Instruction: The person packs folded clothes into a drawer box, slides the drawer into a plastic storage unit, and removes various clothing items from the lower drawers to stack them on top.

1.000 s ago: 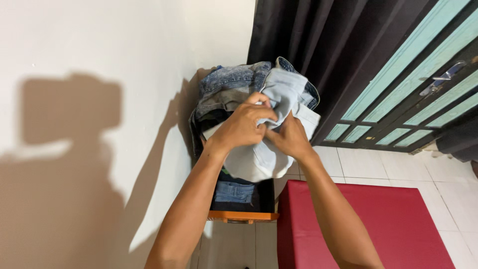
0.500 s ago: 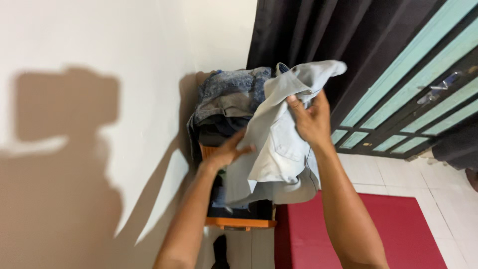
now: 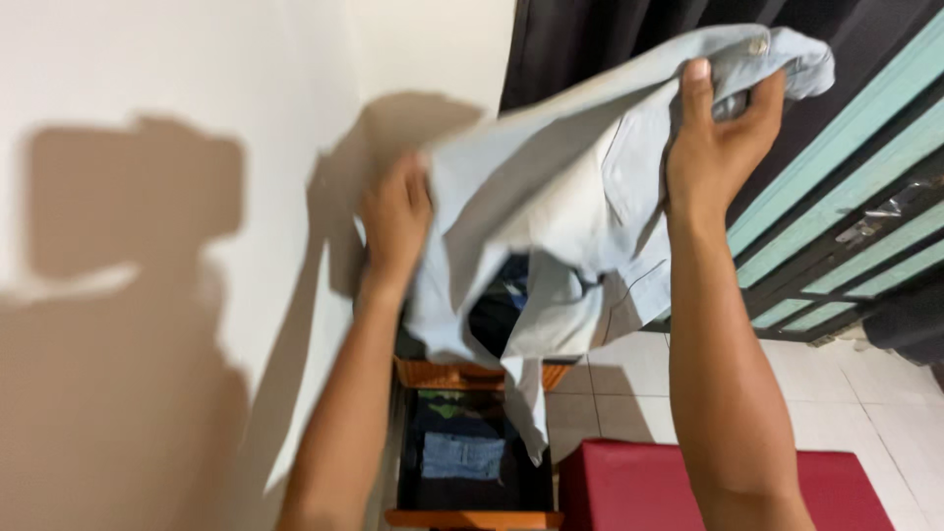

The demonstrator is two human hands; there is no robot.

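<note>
A pale blue garment (image 3: 580, 187) hangs high in the middle of the frame. The right hand (image 3: 716, 138) has its fingers clamped on the top edge; the left hand (image 3: 395, 218) grips its left side. Below sits an orange drawer (image 3: 472, 516) of folded clothes.

The jeans (image 3: 580, 187) are pale, washed-out blue. The drawer (image 3: 472, 518) is orange wood, holding dark clothes (image 3: 462, 457). The stool (image 3: 639, 487) is red, the curtain (image 3: 590, 39) black, the door (image 3: 846, 187) teal-paned.
</note>
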